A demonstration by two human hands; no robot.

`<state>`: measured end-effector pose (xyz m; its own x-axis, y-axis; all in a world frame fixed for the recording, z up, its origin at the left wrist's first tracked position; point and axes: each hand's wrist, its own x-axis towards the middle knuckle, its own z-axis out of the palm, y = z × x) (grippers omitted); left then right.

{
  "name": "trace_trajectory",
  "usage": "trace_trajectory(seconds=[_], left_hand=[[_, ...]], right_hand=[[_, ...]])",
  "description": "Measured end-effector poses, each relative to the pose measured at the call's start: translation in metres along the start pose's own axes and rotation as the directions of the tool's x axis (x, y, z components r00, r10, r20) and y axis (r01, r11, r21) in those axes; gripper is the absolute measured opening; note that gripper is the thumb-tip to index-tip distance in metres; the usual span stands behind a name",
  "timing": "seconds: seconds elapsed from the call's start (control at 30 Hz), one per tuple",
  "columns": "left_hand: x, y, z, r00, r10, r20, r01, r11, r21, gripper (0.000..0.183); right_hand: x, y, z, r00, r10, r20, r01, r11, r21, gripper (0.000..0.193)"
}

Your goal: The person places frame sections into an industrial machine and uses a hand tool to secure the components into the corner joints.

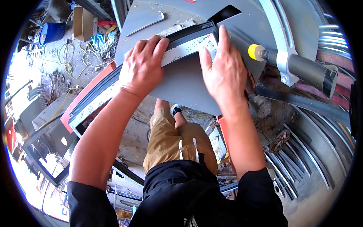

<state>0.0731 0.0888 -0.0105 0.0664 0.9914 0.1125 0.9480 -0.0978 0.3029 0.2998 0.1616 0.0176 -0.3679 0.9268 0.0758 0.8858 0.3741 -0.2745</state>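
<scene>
A long dark metal profile [181, 53] with white printed film along its face lies across a grey machine table [181, 81]. It runs off the table toward the lower left. My left hand [140, 70] is closed over the profile from above, fingers bent across its far edge. At the profile's right end, my right hand [225, 73] is held with fingers stretched out and thumb apart. Its thumb reaches the white film, and its fingertips are beside the end. Just right of that hand, a black cylinder [308, 70] with a yellow tip sits in a grey metal bracket [281, 41].
A bent metal rod [145, 24] lies on the table near a dark slot [225, 14]. An orange support [85, 92] runs beside the profile. On the cluttered floor stand a blue bucket [52, 33] and cardboard box [84, 24], with a yellow cord [67, 64]. Metal bars [298, 151] lie at right.
</scene>
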Motion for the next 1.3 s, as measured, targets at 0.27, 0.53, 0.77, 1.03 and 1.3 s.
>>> trace_trajectory(seconds=[0.27, 0.53, 0.77, 1.03, 1.3], left_hand=[[0.005, 0.003, -0.003, 1.000, 0.000, 0.028, -0.001, 0.999, 0.049, 0.068], [0.003, 0.004, -0.005, 0.997, -0.004, 0.074, -0.004, 0.993, 0.114, 0.078], [0.005, 0.003, -0.005, 0.993, -0.010, 0.116, -0.001, 0.996, 0.089, 0.084], [0.005, 0.003, -0.008, 0.993, 0.010, 0.119, -0.018, 0.998, 0.065, 0.086], [0.009, 0.006, -0.012, 0.988, -0.006, 0.155, -0.001, 0.999, 0.047, 0.087]], right_hand=[[-0.052, 0.027, 0.005, 1.000, 0.028, -0.005, -0.027, 0.993, 0.111, 0.076], [-0.049, 0.025, 0.012, 0.997, 0.045, -0.056, -0.040, 0.995, 0.089, 0.077], [-0.049, 0.025, 0.013, 0.995, 0.072, -0.072, -0.064, 0.992, 0.104, 0.073], [-0.050, 0.025, 0.015, 0.994, 0.081, -0.075, -0.072, 0.991, 0.112, 0.072], [-0.049, 0.022, 0.012, 0.993, 0.116, -0.031, -0.110, 0.984, 0.141, 0.068]])
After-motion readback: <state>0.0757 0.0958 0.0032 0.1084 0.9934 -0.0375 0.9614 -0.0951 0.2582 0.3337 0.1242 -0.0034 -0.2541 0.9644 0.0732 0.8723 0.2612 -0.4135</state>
